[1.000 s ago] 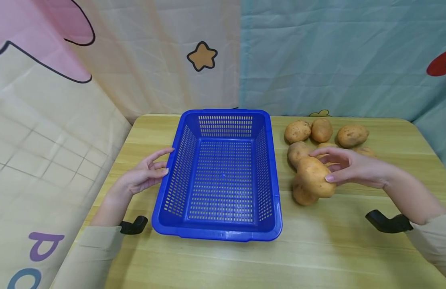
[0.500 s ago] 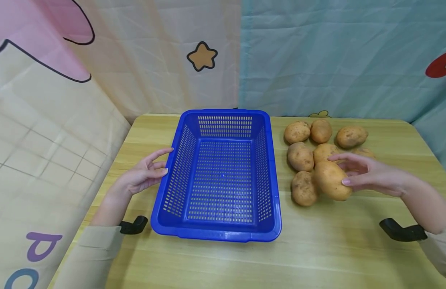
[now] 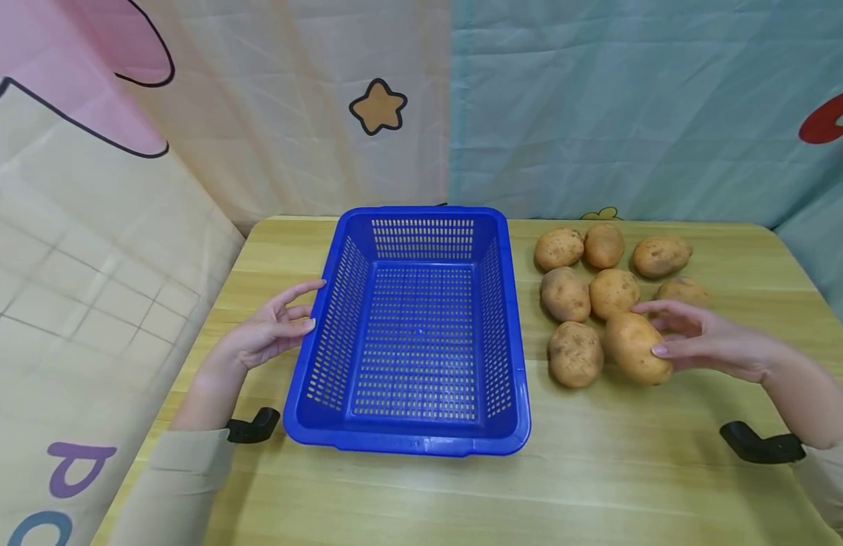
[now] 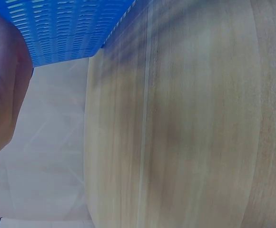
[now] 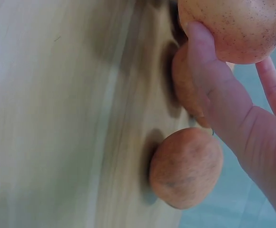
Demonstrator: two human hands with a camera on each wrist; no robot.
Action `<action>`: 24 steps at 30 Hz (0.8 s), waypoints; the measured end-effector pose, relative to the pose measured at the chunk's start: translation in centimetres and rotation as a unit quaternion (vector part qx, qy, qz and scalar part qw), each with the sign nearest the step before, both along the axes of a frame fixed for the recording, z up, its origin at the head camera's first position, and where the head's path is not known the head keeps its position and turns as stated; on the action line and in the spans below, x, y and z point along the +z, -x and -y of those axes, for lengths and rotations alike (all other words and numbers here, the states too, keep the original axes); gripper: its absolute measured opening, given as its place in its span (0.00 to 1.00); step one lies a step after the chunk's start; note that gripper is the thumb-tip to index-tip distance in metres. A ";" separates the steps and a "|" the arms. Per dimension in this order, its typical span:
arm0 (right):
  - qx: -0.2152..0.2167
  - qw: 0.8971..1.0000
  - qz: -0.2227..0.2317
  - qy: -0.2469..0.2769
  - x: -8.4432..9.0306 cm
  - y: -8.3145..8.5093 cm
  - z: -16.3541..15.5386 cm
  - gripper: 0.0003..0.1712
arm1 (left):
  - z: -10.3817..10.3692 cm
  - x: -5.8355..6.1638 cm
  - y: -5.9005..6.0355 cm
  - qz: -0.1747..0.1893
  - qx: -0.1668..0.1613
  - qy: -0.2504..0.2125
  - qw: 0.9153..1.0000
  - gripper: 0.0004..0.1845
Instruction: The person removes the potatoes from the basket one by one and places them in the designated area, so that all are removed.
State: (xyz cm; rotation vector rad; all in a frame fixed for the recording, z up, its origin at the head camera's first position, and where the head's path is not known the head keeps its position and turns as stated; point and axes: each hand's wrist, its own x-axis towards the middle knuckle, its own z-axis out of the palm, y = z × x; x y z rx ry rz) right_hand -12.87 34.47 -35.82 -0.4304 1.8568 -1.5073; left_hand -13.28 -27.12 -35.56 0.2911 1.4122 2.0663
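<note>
On the cloth hanging left of the left hand, part of some large printed lettering shows at the lower corner, a purple shape like a "P" above a blue curve, too cut off to read as a word.

The right hand (image 3: 708, 345) has its thumb and fingers curled around a large tan oval potato (image 3: 636, 347), thumb on the near side and fingers over the far side; the potato sits low against the pale wooden tabletop (image 3: 599, 470), and whether it rests there or is just lifted cannot be told. In the right wrist view the thumb (image 5: 209, 90) presses the potato's speckled skin (image 5: 238, 28).

Just left of that hand lies a rounder brown potato (image 3: 575, 353), touching or nearly touching the held one. Beyond the fingers, five more brown potatoes (image 3: 602, 262) lie in a loose cluster.

The left hand (image 3: 267, 334) is relaxed, fingers nearly straight and slightly spread, fingertips touching the outer left wall of an empty blue perforated plastic basket (image 3: 418, 444), which stands between the two hands. The left wrist view shows the fingers (image 4: 7, 85) laid flat against the basket's blue mesh (image 4: 66, 28).
</note>
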 end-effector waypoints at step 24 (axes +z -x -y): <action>-0.045 0.996 0.002 -0.075 -2.0 -0.4 -0.1 0.27 | 0.0 -0.4 0.0 -0.016 0.003 -0.001 1.000 0.28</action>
